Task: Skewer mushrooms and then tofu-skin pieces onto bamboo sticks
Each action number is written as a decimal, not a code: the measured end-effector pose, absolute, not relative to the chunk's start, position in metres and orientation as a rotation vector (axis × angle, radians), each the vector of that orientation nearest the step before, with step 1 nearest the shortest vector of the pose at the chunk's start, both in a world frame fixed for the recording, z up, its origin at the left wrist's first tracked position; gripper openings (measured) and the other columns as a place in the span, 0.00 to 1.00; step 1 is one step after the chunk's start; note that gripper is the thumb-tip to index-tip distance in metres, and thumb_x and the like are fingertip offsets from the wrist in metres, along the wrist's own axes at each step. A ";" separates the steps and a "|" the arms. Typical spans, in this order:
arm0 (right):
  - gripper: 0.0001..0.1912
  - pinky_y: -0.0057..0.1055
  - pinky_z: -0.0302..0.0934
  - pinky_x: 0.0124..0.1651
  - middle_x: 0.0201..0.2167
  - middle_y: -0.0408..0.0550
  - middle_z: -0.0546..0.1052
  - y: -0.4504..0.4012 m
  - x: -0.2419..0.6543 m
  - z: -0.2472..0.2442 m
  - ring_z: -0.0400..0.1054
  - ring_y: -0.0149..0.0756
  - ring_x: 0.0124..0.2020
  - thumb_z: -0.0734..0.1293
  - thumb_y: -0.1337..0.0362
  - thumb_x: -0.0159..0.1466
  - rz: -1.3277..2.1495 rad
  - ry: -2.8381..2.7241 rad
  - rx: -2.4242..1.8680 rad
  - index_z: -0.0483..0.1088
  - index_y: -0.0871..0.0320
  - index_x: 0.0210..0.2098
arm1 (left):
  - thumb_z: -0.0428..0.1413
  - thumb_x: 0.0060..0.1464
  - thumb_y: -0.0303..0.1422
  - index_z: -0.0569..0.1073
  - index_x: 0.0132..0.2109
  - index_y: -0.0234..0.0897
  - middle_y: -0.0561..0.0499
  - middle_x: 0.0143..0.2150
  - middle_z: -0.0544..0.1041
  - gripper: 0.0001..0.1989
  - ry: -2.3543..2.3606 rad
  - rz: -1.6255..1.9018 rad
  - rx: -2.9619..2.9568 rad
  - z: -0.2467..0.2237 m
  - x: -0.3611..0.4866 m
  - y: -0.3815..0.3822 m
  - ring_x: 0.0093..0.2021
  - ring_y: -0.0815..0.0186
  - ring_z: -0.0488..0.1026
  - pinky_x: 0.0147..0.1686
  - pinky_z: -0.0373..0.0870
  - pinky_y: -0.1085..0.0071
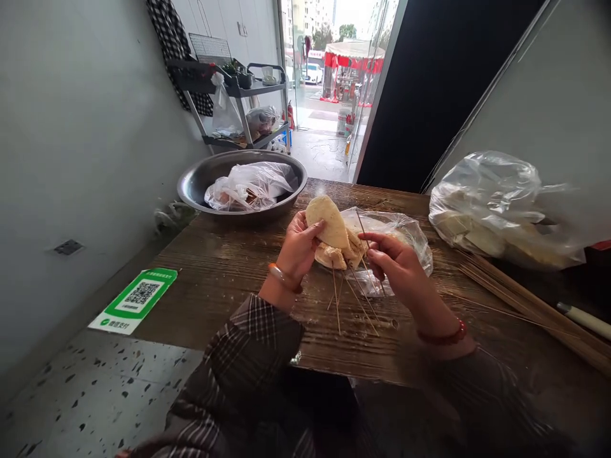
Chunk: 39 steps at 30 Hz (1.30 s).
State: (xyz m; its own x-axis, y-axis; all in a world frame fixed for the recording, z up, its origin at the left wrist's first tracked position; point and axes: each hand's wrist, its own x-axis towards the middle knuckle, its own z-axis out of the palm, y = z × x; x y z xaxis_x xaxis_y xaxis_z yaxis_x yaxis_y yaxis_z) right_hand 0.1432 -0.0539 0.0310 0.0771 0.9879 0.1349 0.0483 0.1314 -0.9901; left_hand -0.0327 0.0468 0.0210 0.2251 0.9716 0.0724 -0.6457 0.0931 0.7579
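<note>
Near the table's middle, my left hand [300,245] grips a flat, pale, round-edged piece of food [327,219], held up with the thumb on its face. The kind of food is not clear; it looks like a thin slice of bread or tofu. My right hand [394,261] pinches a thin wooden skewer [361,230], which stands tilted just right of the slice. Below the hands lie more pale pieces on skewers [337,299], their sticks pointing toward me. A clear plastic bag [405,238] is spread behind and beside them.
A steel basin [191,191] with a plastic bag [260,181] stands at the back left. On the right are a large clear bag of pale pieces [487,210], a bundle of long skewers [520,305] and a pale-handled tool [589,320]. A green QR card [138,299] lies at the left edge.
</note>
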 end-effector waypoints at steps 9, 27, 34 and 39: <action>0.20 0.25 0.46 0.21 0.18 0.35 0.60 -0.068 0.141 0.013 0.51 0.25 0.18 0.62 0.62 0.65 0.973 -1.311 -1.259 0.76 0.61 0.52 | 0.69 0.41 0.27 0.72 0.43 0.37 0.53 0.40 0.76 0.21 0.540 1.330 0.854 0.021 -0.031 0.043 0.40 0.70 0.74 0.43 0.74 0.72; 0.21 0.31 0.66 0.33 0.29 0.46 0.78 -0.067 0.145 0.005 0.69 0.32 0.28 0.64 0.63 0.67 0.583 -1.701 -1.268 0.76 0.60 0.56 | 0.70 0.42 0.30 0.68 0.43 0.40 0.54 0.39 0.74 0.23 0.607 1.436 0.942 0.023 -0.031 0.042 0.38 0.69 0.73 0.36 0.73 0.73; 0.20 0.31 0.63 0.29 0.26 0.46 0.77 -0.066 0.144 0.006 0.64 0.32 0.24 0.64 0.62 0.66 0.567 -1.675 -1.317 0.78 0.58 0.54 | 0.69 0.43 0.31 0.69 0.44 0.42 0.53 0.39 0.74 0.22 0.640 1.434 0.989 0.027 -0.030 0.037 0.39 0.66 0.72 0.37 0.72 0.71; 0.19 0.32 0.65 0.32 0.31 0.48 0.80 -0.064 0.145 0.003 0.67 0.33 0.27 0.64 0.62 0.67 0.567 -1.664 -1.327 0.78 0.58 0.54 | 0.68 0.45 0.31 0.70 0.44 0.40 0.52 0.38 0.74 0.20 0.688 1.463 1.085 0.028 -0.027 0.034 0.39 0.67 0.71 0.38 0.70 0.71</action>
State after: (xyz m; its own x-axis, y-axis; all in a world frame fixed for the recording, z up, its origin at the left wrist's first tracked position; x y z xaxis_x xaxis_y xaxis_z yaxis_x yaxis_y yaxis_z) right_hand 0.1452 -0.0640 0.0028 -0.0130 0.9316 0.3633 0.5163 0.3174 -0.7954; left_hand -0.0267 0.0336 0.0279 0.0569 0.9681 0.2441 -0.4297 -0.1969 0.8813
